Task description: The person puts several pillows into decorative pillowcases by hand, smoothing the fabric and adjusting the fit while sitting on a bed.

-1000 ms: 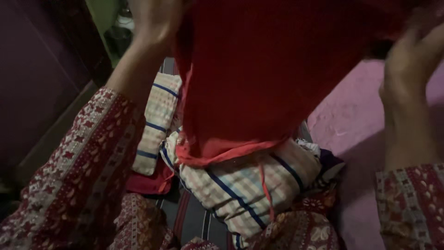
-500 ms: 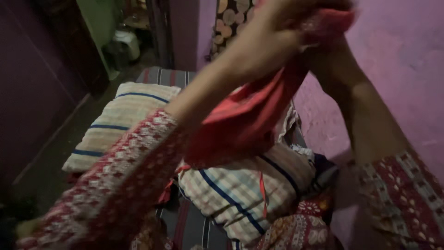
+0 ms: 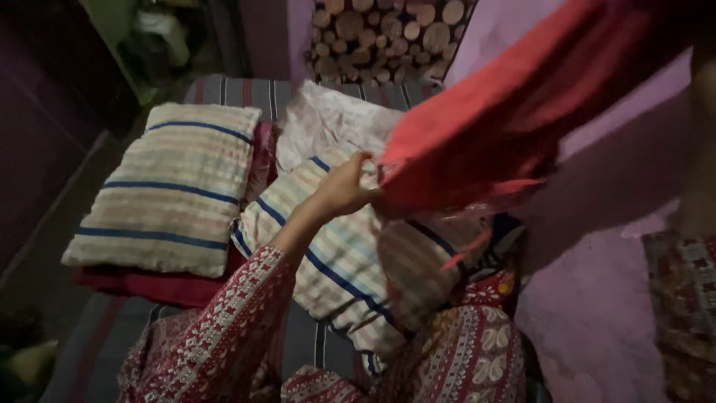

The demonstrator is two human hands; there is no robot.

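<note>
Head view: left hand (image 3: 344, 186) closed on the lower edge of a red cloth (image 3: 492, 127), held up above the bed (image 3: 224, 89). Right hand is out of frame; only its forearm (image 3: 701, 149) shows at the right edge. Two striped pillows (image 3: 168, 186) (image 3: 350, 261) lie on the bed below, beside a pink wall (image 3: 597, 321).

1. Packages, labels, signs, screens: none can be made out in this view.
2. Near the fingers (image 3: 356, 173) of the left hand (image 3: 344, 186): only cloth, with no tag or printed label visible on it.
3. Far corner, up and left of the fingers: dim pale shapes, too dark and blurred to tell whether any is a package.
</note>
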